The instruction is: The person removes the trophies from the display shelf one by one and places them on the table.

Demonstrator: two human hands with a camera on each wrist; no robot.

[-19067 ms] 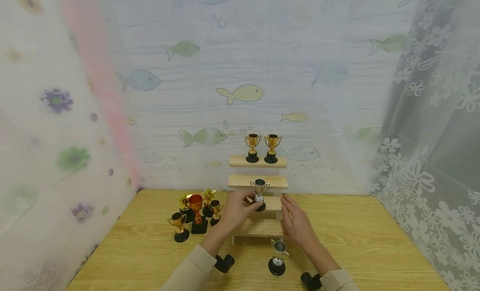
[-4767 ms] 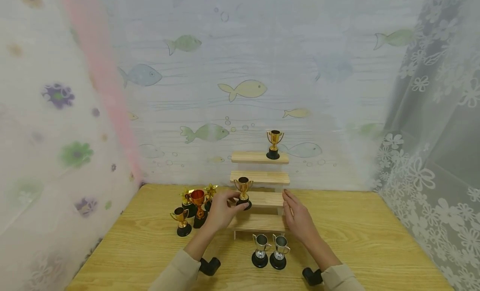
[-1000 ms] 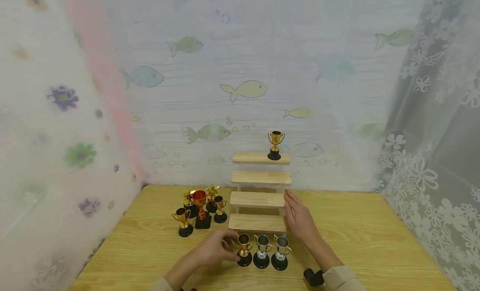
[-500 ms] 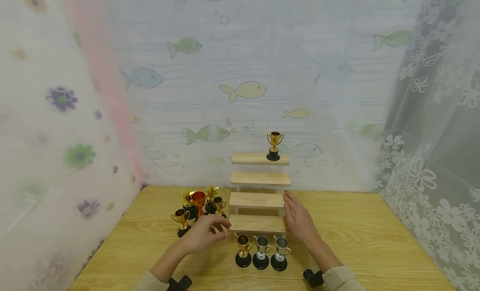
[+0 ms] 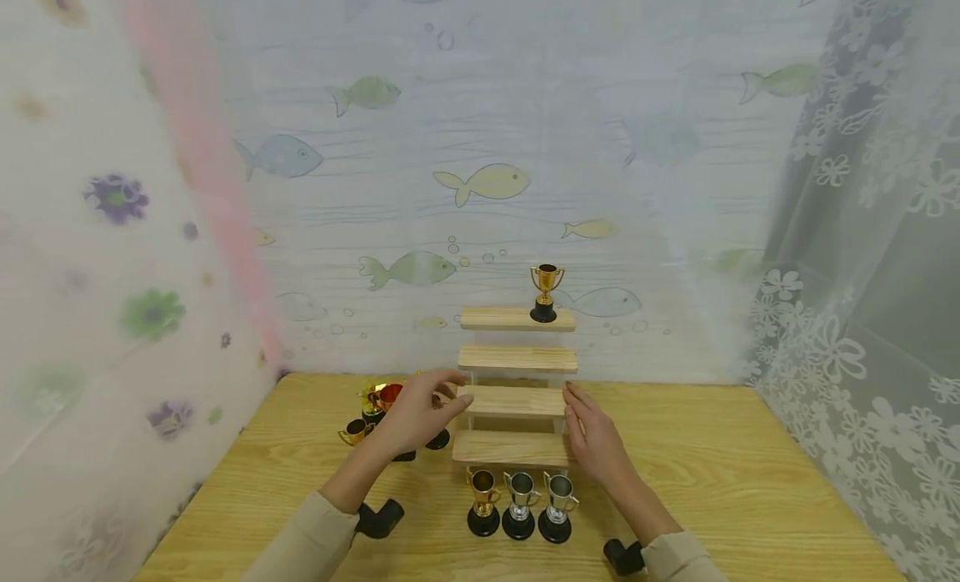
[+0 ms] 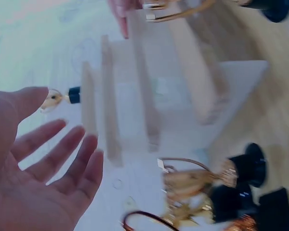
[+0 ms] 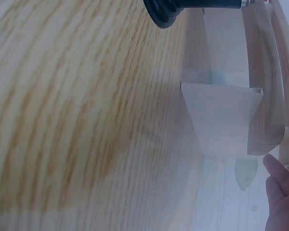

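Note:
My left hand (image 5: 420, 411) is at the left side of a stepped wooden stand (image 5: 517, 401), fingers spread and relaxed, holding nothing. In the left wrist view its bare palm (image 6: 43, 192) shows beside the shelves. The straight fingers of my right hand (image 5: 597, 444) rest at the stand's right side. A gold trophy cup (image 5: 543, 297) stands on the right part of the top shelf. Before the stand, a gold trophy cup (image 5: 483, 503) and two silver trophy cups (image 5: 521, 505) form a row, all upright on black bases.
Left of the stand, partly behind my left hand, cluster a small gold cup (image 5: 356, 432), a red-orange cup (image 5: 389, 395), a gold star trophy (image 5: 369, 398) and others. Black wrist mounts (image 5: 378, 519) hang under both forearms. A fish-print curtain (image 5: 480, 148) hangs behind the table (image 5: 675, 482).
My left hand has let go of the gold cup at the row's left end and risen toward the stand. Earlier that cup left the top shelf and a silver one joined the row.

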